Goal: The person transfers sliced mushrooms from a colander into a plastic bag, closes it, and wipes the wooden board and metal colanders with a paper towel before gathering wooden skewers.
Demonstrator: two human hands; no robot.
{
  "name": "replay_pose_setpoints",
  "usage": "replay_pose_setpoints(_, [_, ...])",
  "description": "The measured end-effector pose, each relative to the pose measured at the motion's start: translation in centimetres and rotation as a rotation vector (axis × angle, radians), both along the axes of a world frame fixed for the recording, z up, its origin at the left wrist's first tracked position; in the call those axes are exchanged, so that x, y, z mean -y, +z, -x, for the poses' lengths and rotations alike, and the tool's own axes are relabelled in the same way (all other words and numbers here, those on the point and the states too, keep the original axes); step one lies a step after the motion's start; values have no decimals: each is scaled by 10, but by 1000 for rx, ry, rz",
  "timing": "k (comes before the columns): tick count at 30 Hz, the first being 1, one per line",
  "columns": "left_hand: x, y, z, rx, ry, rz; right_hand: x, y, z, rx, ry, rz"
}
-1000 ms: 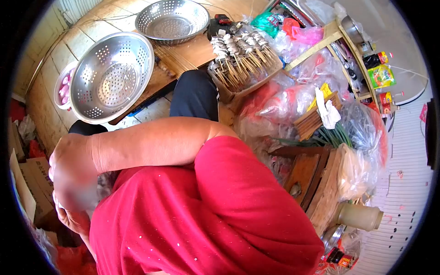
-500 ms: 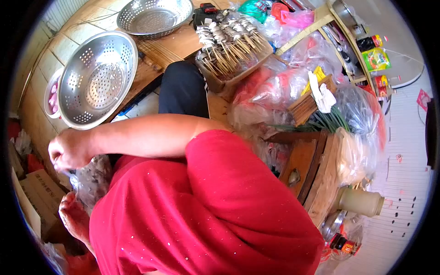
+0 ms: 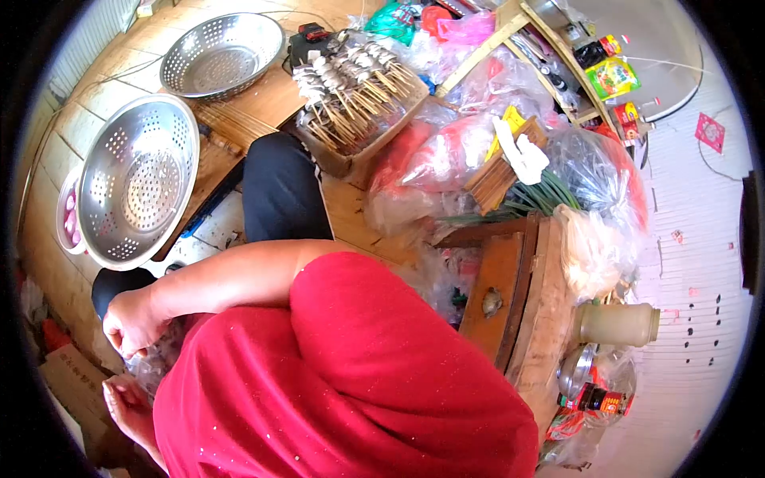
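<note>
At the lower left, a clear plastic bag point(image 3: 150, 373) with greyish contents lies against my red shirt, largely hidden by it. My right hand point(image 3: 134, 320) reaches across from above, its fingers pinched down on the top of the bag. Just below it, my left hand point(image 3: 126, 398) is beside the bag with its fingers curled inward; what they hold, if anything, is hidden. A perforated steel colander point(image 3: 139, 182) is tilted beyond my right hand, and a second steel colander point(image 3: 223, 56) sits farther back.
Skewers point(image 3: 351, 88) threaded with pale pieces fill a box point(image 3: 339, 163). Plastic bags point(image 3: 438, 155) and green stalks point(image 3: 530, 197) crowd the right, by a wooden drawer cabinet point(image 3: 498, 295). A bowl of pink items point(image 3: 70, 219) stands behind the colander; a cardboard box point(image 3: 76, 378) is at lower left.
The view has shifted, so most of the scene sits farther left. My right hand has come down closer to my left hand, and less of the bag shows now.
</note>
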State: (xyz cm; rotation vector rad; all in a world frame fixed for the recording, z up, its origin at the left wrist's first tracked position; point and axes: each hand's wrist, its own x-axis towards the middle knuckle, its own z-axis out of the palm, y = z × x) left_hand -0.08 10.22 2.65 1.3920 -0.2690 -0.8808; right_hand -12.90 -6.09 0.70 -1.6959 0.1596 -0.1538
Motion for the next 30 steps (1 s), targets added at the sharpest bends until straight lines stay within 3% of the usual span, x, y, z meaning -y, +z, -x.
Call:
replay_pose_setpoints(3, [5, 4, 9, 211, -80, 116, -6, 9, -13, -69, 57, 110])
replay_pose_setpoints(5, [17, 22, 34, 767, -30, -4, -18, 11, -17, -114, 137, 142])
replay_pose_setpoints(6, [18, 21, 34, 762, -27, 8, -21, 16, -14, -137, 150, 101])
replay_pose_setpoints(8, [18, 17, 26, 499, -128, -98, -20, 27, -7, -233, 108, 91])
replay_pose_setpoints(9, [18, 15, 14, 100, -140, -162, -16, 30, -4, -243, 81, -9])
replay_pose_setpoints(10, [11, -11, -14, 93, -146, -152, -14, 32, -1, -252, 50, -111])
replay_pose_setpoints(11, [-1, -50, -52, -101, -252, -59, -10, 20, -12, -282, 47, -244])
replay_pose_setpoints(13, [4, -60, -45, -307, -349, 57, -12, 27, 3, -125, -141, -473])
replay_pose_setpoints(17, [10, -28, 30, 285, -344, 124, -20, 11, -10, 16, -247, -678])
replay_pose_setpoints(19, [8, -36, 12, 365, -444, 115, -26, 19, -8, 36, -230, -676])
replay_pose_setpoints(21, [6, -89, -46, -46, -576, 372, -33, 32, -1, 46, -226, -722])
replay_pose_setpoints(23, [6, -82, -44, -377, -571, 450, -32, 28, -4, 50, -231, -794])
replay_pose_setpoints(25, [8, -64, -15, 46, -282, 147, -30, 25, -1, 75, -226, -904])
replay_pose_setpoints(30, [-4, -62, -10, 256, -251, 207, -21, 16, 6, -10, -224, -911])
